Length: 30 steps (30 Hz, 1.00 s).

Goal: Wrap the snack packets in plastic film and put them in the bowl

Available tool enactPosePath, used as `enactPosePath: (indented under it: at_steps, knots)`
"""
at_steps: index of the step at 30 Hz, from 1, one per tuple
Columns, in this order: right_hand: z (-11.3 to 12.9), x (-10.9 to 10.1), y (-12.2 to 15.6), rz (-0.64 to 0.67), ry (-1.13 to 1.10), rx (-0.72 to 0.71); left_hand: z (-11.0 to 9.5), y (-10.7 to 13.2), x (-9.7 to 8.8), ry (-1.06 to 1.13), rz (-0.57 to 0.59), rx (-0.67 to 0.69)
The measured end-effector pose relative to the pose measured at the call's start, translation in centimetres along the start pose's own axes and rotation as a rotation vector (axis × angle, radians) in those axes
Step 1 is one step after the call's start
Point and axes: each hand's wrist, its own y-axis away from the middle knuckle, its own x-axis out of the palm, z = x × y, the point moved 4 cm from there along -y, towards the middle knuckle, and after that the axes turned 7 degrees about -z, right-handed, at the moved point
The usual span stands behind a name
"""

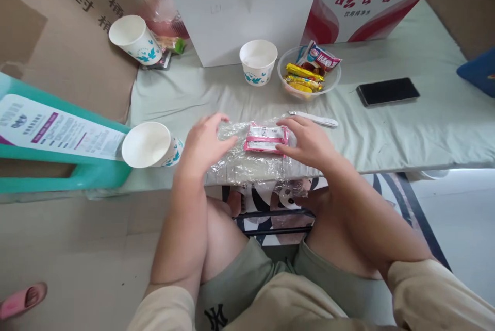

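A pink-and-white snack packet (264, 138) lies on a crinkled sheet of clear plastic film (232, 158) at the table's front. My right hand (307, 143) is at the packet's right end, thumb and fingers spread around its edge and seemingly touching it. Over the film's left side, my left hand (204, 143) hovers with thumb and fingers apart and nothing between them. Just beyond my right hand lies a slim white utility knife (315, 119). The film hangs over the table's front edge.
Paper cups stand at the left front (147, 145), back left (133, 37) and middle (258, 60). A clear bowl (284, 76) holds wrapped snacks. Right of it lies a black phone (388, 92). A green jug (65, 140) borders the left; a white box (243, 6) stands behind.
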Motion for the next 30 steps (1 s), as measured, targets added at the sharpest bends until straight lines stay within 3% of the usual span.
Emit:
enactPosePath:
  at_steps: [1, 3, 5, 7, 14, 20, 22, 25, 28, 30]
  knots:
    - [0.0, 0.8, -0.4, 0.024, 0.015, -0.002, -0.4, -0.5, 0.6, 0.041, -0.044, 0.053]
    - [0.1, 2.3, -1.0, 0.108, 0.025, 0.013, -0.7, -1.6, 2.5, 0.160, 0.001, 0.090]
    - [0.2, 3.0, -1.2, 0.157, 0.031, 0.024, -0.5, -2.6, 4.2, 0.240, 0.086, 0.025]
    - [0.4, 3.2, -1.1, 0.163, 0.040, 0.016, -0.2, -3.2, 5.2, 0.244, 0.089, -0.061]
    - [1.7, 2.7, 0.2, 0.036, 0.175, -0.076, 0.1, -4.0, 5.0, 0.200, -0.177, -0.213]
    - [2.4, 2.7, 1.1, 0.007, -0.047, -0.131, 0.9, -4.7, 5.7, 0.175, -0.129, -0.268]
    - [2.9, 1.6, 1.6, -0.070, -0.170, -0.197, 1.1, -4.7, 5.4, 0.172, -0.120, -0.278]
    - [2.9, -1.9, 2.0, -0.223, -0.281, -0.262, 1.2, -4.2, 4.7, 0.192, -0.111, -0.265]
    - [0.8, -6.7, 0.6, -0.458, -0.271, -0.207, 1.2, -3.7, 4.4, 0.223, -0.088, -0.262]
    - [-1.7, -9.3, -1.8, -0.539, -0.190, -0.119, 1.0, -3.5, 4.4, 0.250, -0.078, -0.247]
